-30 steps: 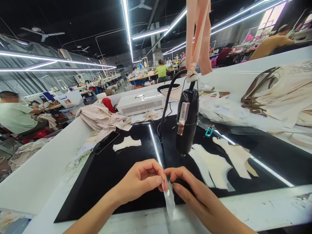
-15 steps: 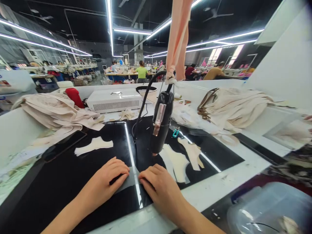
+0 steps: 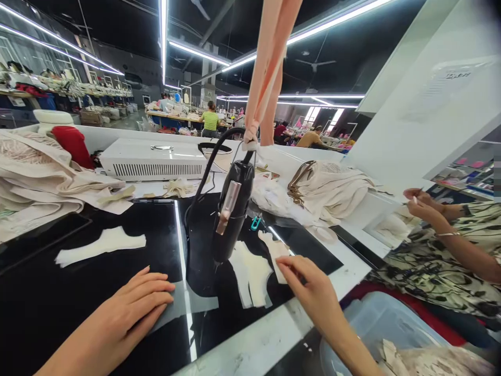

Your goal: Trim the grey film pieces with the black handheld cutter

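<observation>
My left hand [image 3: 129, 303] lies flat, its fingers stretched over the left part of a thin translucent grey piece [image 3: 195, 302] on the black glass panel [image 3: 129, 214]. At the right, my right hand [image 3: 311, 282] has thumb and forefinger together at the edge of a beige fabric piece [image 3: 273, 245]. How firmly they grip is hard to see. Between the hands lie cream cut pieces [image 3: 252, 271] on a greyish layer. Another cream piece [image 3: 105, 244] is at the left. Above the panel hangs a black handheld tool [image 3: 231, 214] on a peach cloth strip [image 3: 264, 78].
Teal thread snips [image 3: 255, 223] lie behind the cut pieces. At the back stand a white vented box [image 3: 152, 162] and heaps of beige fabric [image 3: 336, 190]. A co-worker's hands [image 3: 425, 203] are at the right, above a clear plastic bin [image 3: 376, 318].
My right hand has left the translucent grey piece and moved right to the beige fabric piece. My left hand stays on the grey piece. The view has turned right, bringing the co-worker into sight.
</observation>
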{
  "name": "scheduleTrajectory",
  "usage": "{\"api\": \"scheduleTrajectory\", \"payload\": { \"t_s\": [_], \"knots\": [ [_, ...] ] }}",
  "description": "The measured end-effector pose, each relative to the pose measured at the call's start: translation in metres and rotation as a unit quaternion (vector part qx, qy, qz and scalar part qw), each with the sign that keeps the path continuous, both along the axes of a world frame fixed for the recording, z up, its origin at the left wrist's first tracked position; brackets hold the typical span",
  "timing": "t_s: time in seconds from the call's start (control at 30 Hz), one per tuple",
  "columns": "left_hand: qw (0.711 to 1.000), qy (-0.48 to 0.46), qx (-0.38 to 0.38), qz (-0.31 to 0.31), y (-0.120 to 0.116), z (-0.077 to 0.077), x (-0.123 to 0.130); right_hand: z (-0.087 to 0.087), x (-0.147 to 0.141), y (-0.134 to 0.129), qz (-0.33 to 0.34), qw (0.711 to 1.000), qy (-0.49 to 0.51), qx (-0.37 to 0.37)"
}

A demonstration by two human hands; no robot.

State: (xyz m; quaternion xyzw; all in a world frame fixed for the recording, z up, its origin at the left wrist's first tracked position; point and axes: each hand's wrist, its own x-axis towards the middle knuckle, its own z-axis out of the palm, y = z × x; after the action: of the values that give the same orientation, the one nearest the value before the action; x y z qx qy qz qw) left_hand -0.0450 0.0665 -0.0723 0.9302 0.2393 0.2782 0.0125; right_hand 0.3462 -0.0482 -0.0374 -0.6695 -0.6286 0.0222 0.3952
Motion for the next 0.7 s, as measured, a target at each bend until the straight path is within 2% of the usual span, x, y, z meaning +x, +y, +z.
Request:
{"api": "scheduleTrajectory", "payload": {
  "t_s": [0.1,0.2,0.4,0.7],
  "knots": [
    [1.000,-0.004,-0.014,0.016,0.002,-0.010,-0.004,-0.004,0.031,-0.006,-0.034,0.999,0.002,-0.023],
    [0.999,-0.003,-0.020,0.029,0.004,-0.018,-0.010,-0.011,0.039,-0.010,-0.034,0.998,0.006,-0.043],
    [0.999,-0.006,-0.019,0.041,0.003,-0.021,-0.016,-0.017,0.029,-0.007,-0.020,0.998,0.014,-0.061],
    [0.998,0.008,0.030,0.048,0.004,-0.017,-0.013,-0.012,0.015,0.001,-0.024,0.996,0.051,-0.067]
  ]
}}
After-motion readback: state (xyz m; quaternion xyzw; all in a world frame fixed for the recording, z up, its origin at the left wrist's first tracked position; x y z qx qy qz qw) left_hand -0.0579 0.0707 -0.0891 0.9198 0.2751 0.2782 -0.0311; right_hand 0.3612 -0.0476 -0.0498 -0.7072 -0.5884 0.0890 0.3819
